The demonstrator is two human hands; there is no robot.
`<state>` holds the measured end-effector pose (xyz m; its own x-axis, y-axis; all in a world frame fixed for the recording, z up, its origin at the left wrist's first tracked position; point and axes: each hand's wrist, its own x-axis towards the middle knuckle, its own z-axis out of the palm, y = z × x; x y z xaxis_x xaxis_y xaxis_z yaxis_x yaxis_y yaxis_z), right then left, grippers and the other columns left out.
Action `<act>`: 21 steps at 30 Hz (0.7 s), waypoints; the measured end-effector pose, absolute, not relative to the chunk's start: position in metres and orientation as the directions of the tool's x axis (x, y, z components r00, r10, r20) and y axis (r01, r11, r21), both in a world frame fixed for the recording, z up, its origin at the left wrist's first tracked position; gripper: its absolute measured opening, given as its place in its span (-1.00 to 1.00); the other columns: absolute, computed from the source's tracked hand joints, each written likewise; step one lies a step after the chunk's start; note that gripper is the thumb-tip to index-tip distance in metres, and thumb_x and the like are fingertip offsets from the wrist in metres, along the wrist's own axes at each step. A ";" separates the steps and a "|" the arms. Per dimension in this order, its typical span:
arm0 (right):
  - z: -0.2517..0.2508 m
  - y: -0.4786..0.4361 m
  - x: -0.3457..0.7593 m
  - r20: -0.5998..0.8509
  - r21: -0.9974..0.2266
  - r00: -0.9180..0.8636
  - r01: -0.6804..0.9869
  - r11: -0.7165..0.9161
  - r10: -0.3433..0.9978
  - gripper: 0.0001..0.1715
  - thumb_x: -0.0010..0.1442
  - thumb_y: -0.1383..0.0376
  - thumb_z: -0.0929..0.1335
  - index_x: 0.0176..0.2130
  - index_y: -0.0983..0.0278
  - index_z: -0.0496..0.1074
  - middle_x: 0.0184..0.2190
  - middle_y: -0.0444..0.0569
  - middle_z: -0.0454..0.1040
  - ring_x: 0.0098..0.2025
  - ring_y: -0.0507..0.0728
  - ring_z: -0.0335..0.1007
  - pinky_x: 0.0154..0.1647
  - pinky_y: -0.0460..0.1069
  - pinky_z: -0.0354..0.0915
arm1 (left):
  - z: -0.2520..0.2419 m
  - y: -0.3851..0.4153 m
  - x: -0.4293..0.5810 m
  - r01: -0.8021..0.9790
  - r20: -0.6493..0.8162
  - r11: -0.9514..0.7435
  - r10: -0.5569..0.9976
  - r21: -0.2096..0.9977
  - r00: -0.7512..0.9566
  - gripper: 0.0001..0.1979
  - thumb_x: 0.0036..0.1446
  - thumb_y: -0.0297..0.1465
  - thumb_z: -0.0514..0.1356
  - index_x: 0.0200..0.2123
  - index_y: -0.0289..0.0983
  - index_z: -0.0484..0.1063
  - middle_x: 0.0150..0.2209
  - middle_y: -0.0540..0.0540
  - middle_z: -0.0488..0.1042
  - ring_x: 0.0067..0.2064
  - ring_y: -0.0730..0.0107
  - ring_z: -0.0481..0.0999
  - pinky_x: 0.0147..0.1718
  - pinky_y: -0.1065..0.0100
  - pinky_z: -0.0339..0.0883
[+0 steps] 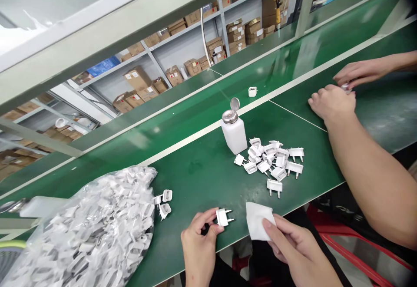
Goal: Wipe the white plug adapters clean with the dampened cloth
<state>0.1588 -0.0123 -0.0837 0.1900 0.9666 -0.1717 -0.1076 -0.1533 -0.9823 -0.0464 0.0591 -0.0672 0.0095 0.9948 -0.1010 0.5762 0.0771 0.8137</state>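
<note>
In my left hand (200, 245), thumb and fingers pinch a white two-pin plug piece (223, 217), its metal pins pointing right. My right hand (289, 245) grips a folded white wipe (259, 221) between thumb and fingers, a little to the right of the plug piece and apart from it. Beyond both hands lies a loose pile of white plug pieces (270, 156) on the green table. A white pump bottle (234, 134) with its metal lid flipped up stands behind that pile.
A large clear bag of white plug parts (97, 226) fills the left, with a few loose plug parts (165, 196) beside it. At right, a co-worker's hands (339, 96) handle a small item. One white part (252, 91) sits farther back. Shelves with cardboard boxes (137, 80) stand behind.
</note>
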 end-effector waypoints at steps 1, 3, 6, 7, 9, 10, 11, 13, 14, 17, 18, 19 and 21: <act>-0.085 -0.009 0.156 -0.125 -0.991 0.212 -0.064 -0.114 0.969 -0.62 0.41 0.06 0.30 -0.31 0.25 0.49 -0.42 -0.11 0.37 -0.42 0.04 0.35 -0.45 -0.15 0.32 | -0.067 0.059 -0.046 0.588 -0.083 0.064 0.996 0.807 0.006 -0.71 0.02 -0.45 0.29 -0.19 -0.05 0.70 -0.30 0.02 0.67 -0.24 0.27 0.63 -0.20 0.38 0.44; -0.084 0.000 0.149 0.109 -0.985 0.190 0.152 0.081 0.976 -0.70 0.46 0.22 0.25 -0.21 0.26 0.50 -0.33 -0.07 0.40 -0.39 0.03 0.38 -0.39 -0.15 0.33 | -0.068 0.059 -0.043 0.601 -0.037 0.028 0.999 0.798 0.003 -0.72 0.00 -0.44 0.29 -0.22 -0.07 0.71 -0.35 0.02 0.65 -0.30 0.28 0.59 -0.24 0.38 0.43; -0.082 0.016 0.141 0.466 -0.725 -0.122 0.515 0.457 0.877 -0.60 0.42 0.47 0.17 0.10 0.29 0.45 -0.21 -0.02 0.46 -0.30 0.07 0.44 -0.30 -0.06 0.35 | -0.068 0.059 -0.040 0.608 0.010 -0.015 1.000 0.794 0.011 -0.72 0.03 -0.43 0.26 -0.21 -0.09 0.71 -0.36 0.01 0.62 -0.33 0.29 0.56 -0.27 0.37 0.42; -0.082 0.021 0.140 0.517 -0.608 -0.229 0.580 0.542 0.825 -0.56 0.40 0.51 0.17 0.15 0.33 0.41 -0.20 -0.01 0.48 -0.28 0.10 0.45 -0.30 -0.03 0.34 | -0.069 0.058 -0.040 0.610 0.017 -0.023 1.000 0.792 0.015 -0.71 0.04 -0.44 0.24 -0.20 -0.09 0.70 -0.35 0.01 0.62 -0.33 0.30 0.56 -0.28 0.37 0.41; -0.082 0.029 0.141 0.564 -0.431 -0.368 0.632 0.644 0.739 -0.54 0.36 0.55 0.19 0.19 0.45 0.37 -0.21 0.01 0.51 -0.27 0.13 0.45 -0.37 0.01 0.31 | -0.069 0.058 -0.040 0.617 0.029 -0.036 0.999 0.786 0.022 -0.69 0.05 -0.48 0.21 -0.20 -0.10 0.70 -0.35 0.01 0.61 -0.32 0.31 0.55 -0.28 0.38 0.40; -0.082 0.033 0.143 0.574 -0.371 -0.415 0.636 0.676 0.706 -0.54 0.35 0.56 0.21 0.19 0.50 0.37 -0.21 0.02 0.51 -0.27 0.14 0.44 -0.40 0.02 0.30 | -0.070 0.058 -0.041 0.619 0.034 -0.043 0.999 0.785 0.027 -0.68 0.05 -0.50 0.20 -0.20 -0.11 0.69 -0.36 0.01 0.60 -0.33 0.32 0.54 -0.28 0.38 0.40; -0.081 0.036 0.145 0.580 -0.313 -0.459 0.637 0.704 0.673 -0.55 0.33 0.57 0.22 0.17 0.53 0.38 -0.21 0.03 0.51 -0.26 0.14 0.44 -0.41 0.03 0.30 | -0.070 0.058 -0.042 0.619 0.038 -0.049 0.999 0.784 0.032 -0.69 0.05 -0.51 0.21 -0.21 -0.11 0.69 -0.37 0.02 0.59 -0.34 0.32 0.53 -0.28 0.39 0.39; -0.080 0.042 0.149 0.573 -0.206 -0.545 0.627 0.751 0.612 -0.60 0.29 0.57 0.25 0.08 0.52 0.45 -0.19 0.04 0.51 -0.23 0.15 0.42 -0.40 0.03 0.32 | -0.071 0.058 -0.043 0.617 0.044 -0.061 0.998 0.784 0.043 -0.70 0.06 -0.51 0.22 -0.21 -0.12 0.69 -0.38 0.03 0.57 -0.37 0.34 0.50 -0.29 0.39 0.38; -0.079 0.045 0.150 0.567 -0.162 -0.580 0.617 0.770 0.585 -0.65 0.27 0.56 0.27 0.01 0.50 0.49 -0.16 0.05 0.51 -0.22 0.15 0.41 -0.38 0.03 0.34 | -0.071 0.058 -0.043 0.616 0.046 -0.065 0.998 0.785 0.046 -0.71 0.06 -0.51 0.22 -0.21 -0.12 0.69 -0.38 0.03 0.57 -0.37 0.35 0.50 -0.30 0.39 0.38; -0.080 0.051 0.153 0.561 -0.073 -0.646 0.585 0.808 0.518 -0.76 0.25 0.51 0.32 -0.12 0.49 0.54 -0.04 0.11 0.50 -0.19 0.14 0.37 -0.31 0.01 0.38 | -0.072 0.058 -0.043 0.612 0.063 -0.077 0.997 0.787 0.044 -0.72 0.07 -0.51 0.22 -0.23 -0.12 0.69 -0.39 0.03 0.58 -0.37 0.36 0.51 -0.29 0.40 0.38; -0.081 0.052 0.153 0.563 -0.057 -0.655 0.577 0.815 0.503 -0.77 0.25 0.50 0.32 -0.13 0.49 0.55 -0.02 0.13 0.50 -0.20 0.14 0.36 -0.28 0.01 0.39 | -0.072 0.058 -0.043 0.610 0.071 -0.084 0.996 0.788 0.045 -0.72 0.06 -0.52 0.22 -0.24 -0.12 0.69 -0.39 0.03 0.58 -0.38 0.36 0.52 -0.29 0.40 0.39; -0.082 0.053 0.154 0.565 -0.044 -0.663 0.569 0.821 0.490 -0.77 0.26 0.50 0.32 -0.14 0.49 0.55 -0.01 0.13 0.50 -0.21 0.12 0.36 -0.27 -0.01 0.39 | -0.072 0.058 -0.043 0.608 0.077 -0.091 0.996 0.789 0.048 -0.72 0.06 -0.52 0.22 -0.25 -0.13 0.69 -0.39 0.03 0.58 -0.38 0.35 0.52 -0.30 0.40 0.40; -0.085 0.052 0.156 0.570 -0.030 -0.673 0.556 0.831 0.471 -0.77 0.27 0.51 0.30 -0.17 0.47 0.56 -0.01 0.14 0.50 -0.23 0.10 0.35 -0.28 -0.03 0.38 | -0.072 0.058 -0.042 0.604 0.088 -0.103 0.995 0.790 0.054 -0.73 0.05 -0.51 0.22 -0.25 -0.14 0.69 -0.39 0.02 0.59 -0.38 0.33 0.54 -0.30 0.39 0.42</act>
<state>0.1563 0.0524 -0.0854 -0.6731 0.4707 0.5704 0.5557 0.8309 -0.0300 -0.0425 0.0576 -0.0717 0.0537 0.9946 0.0883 0.6038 -0.1028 0.7904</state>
